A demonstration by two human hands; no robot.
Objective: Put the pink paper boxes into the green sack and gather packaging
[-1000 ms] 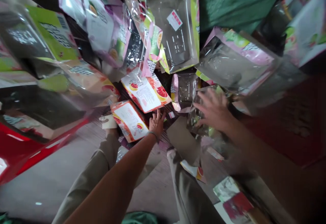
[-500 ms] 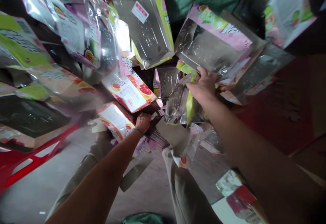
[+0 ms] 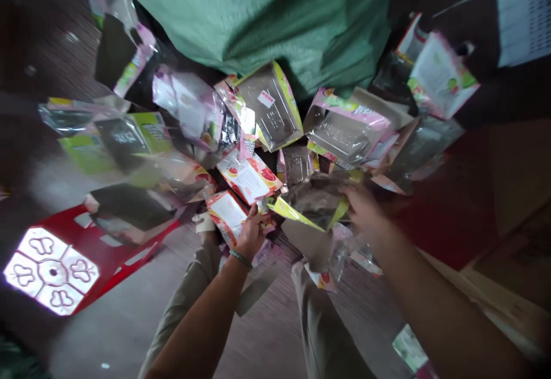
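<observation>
My right hand (image 3: 362, 205) grips the right side of a flimsy packaging box (image 3: 297, 211) with a clear plastic window and lime-green edges. The box lies tilted above the pile in front of me. At its left corner is my left hand (image 3: 252, 233), fingers bent together; a small scrap seems to be at the fingertips, too blurred to name. Just left of that hand lies an orange-and-white fruit-print box (image 3: 228, 215), with a similar grapefruit-print box (image 3: 249, 178) beyond it. Below the held box, a brown-grey cardboard flap (image 3: 307, 244) shows.
Opened window boxes surround me, including a green-edged one (image 3: 273, 109) and a pink one (image 3: 353, 123). A large green sack (image 3: 275, 17) stands behind them. At left a red plastic stool (image 3: 116, 258) lies on its side. Cardboard (image 3: 516, 275) lies at right.
The view has pulled back, showing more sack and the stool's seat. My right hand has brought the green-edged box lower and opened it out; my left hand has risen to its corner.
</observation>
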